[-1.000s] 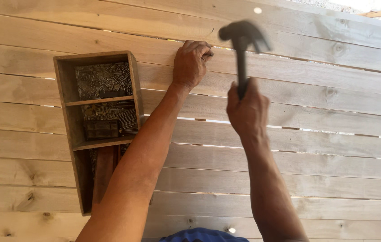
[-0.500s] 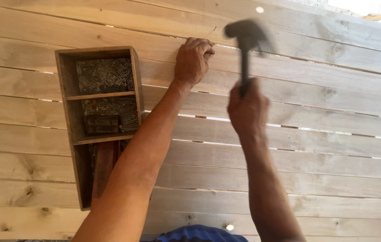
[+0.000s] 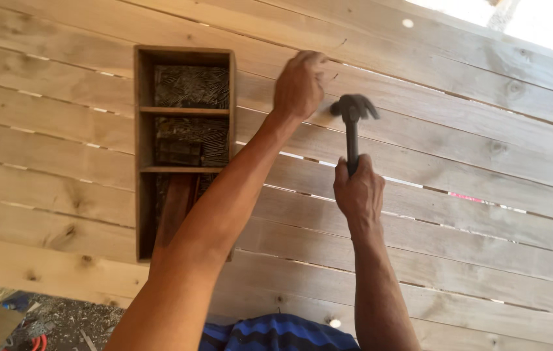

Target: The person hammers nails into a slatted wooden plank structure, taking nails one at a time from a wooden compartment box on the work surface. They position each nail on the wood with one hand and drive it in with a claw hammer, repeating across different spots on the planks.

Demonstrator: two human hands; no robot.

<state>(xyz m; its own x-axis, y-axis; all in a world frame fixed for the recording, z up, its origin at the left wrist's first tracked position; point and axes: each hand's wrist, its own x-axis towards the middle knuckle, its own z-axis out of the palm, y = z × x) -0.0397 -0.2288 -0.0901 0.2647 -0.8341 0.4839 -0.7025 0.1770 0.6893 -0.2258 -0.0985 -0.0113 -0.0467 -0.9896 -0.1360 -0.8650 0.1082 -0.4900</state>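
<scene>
My right hand point(image 3: 358, 190) grips the dark handle of a claw hammer point(image 3: 352, 117), its head low over a wooden plank point(image 3: 458, 123). My left hand point(image 3: 299, 83) is pinched at the plank just left of the hammer head, fingers closed on what looks like a small nail, too small to see clearly. Both forearms reach up from the bottom of the head view across a surface of pale wooden planks.
A narrow wooden tray point(image 3: 144, 149) with three compartments lies on the planks to the left, holding several dark nails. Narrow gaps run between the planks. Debris and a red cord point(image 3: 36, 342) show below the plank edge at bottom left.
The hammer has swung down from its raised position to just beside my left hand. The view has shifted, so tray and hands sit further right and lower.
</scene>
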